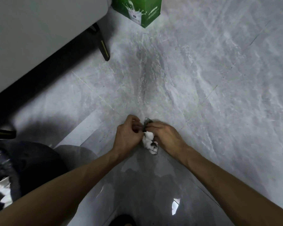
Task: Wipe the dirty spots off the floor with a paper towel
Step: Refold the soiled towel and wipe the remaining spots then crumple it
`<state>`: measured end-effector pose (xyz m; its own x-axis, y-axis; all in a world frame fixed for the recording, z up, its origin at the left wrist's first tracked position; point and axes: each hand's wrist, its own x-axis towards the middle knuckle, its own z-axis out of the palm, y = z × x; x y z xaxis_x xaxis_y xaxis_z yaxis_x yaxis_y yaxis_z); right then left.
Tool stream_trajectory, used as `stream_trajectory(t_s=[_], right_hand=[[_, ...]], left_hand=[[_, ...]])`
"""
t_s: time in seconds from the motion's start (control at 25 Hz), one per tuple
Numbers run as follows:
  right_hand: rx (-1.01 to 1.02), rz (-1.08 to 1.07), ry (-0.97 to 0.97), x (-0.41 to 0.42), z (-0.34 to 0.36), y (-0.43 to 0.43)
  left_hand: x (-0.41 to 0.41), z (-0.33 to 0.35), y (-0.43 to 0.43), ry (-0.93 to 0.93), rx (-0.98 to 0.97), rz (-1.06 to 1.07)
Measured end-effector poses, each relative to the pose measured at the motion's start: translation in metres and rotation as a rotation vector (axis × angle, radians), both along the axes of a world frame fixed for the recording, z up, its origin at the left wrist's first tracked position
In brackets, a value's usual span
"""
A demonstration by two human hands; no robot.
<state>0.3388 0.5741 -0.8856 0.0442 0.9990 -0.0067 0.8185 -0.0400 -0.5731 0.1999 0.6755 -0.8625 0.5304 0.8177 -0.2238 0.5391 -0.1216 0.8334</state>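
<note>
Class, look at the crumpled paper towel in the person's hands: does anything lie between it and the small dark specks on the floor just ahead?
Nothing visible does. The paper towel sits between the left hand and right hand, and the grey floor up to the dark specks is bare.

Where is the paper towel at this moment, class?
In the head view, the crumpled, stained paper towel sits low and centre, held between the left hand and right hand above the grey floor.

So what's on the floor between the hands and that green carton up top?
Head view: only bare grey floor with a dark smear and small black specks, between the green carton and the paper towel.
</note>
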Motion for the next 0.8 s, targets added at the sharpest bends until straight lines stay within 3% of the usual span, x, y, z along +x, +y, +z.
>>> stream_trajectory(t_s=[0.16, 0.24, 0.32, 0.4, 0.48, 0.56, 0.68, 0.8], right_hand=[[-0.04, -0.012, -0.044, -0.005, 0.005, -0.006], [-0.052, -0.033, 0.093, 0.005, 0.018, -0.007], [0.055, -0.311, 0.255, 0.021, 0.025, -0.007], [0.141, -0.663, 0.175, 0.038, 0.022, -0.01], [0.103, -0.876, 0.092, 0.037, 0.018, -0.011], [0.147, -0.792, 0.149, 0.014, 0.012, -0.01], [0.189, -0.475, 0.198, -0.04, 0.004, -0.019], [0.189, -0.409, 0.231, -0.073, -0.001, -0.026]], left_hand=[[-0.002, 0.004, 0.021, 0.03, 0.028, 0.142], [-0.001, 0.003, 0.026, 0.075, 0.011, 0.167], [0.0, 0.002, 0.031, 0.1, -0.014, 0.192], [0.0, 0.003, 0.035, 0.112, -0.038, 0.213], [0.001, 0.005, 0.038, 0.128, -0.047, 0.217], [-0.001, 0.005, 0.04, 0.15, -0.048, 0.215], [-0.006, 0.004, 0.041, 0.172, -0.055, 0.217], [-0.008, 0.007, 0.041, 0.181, -0.053, 0.219]])
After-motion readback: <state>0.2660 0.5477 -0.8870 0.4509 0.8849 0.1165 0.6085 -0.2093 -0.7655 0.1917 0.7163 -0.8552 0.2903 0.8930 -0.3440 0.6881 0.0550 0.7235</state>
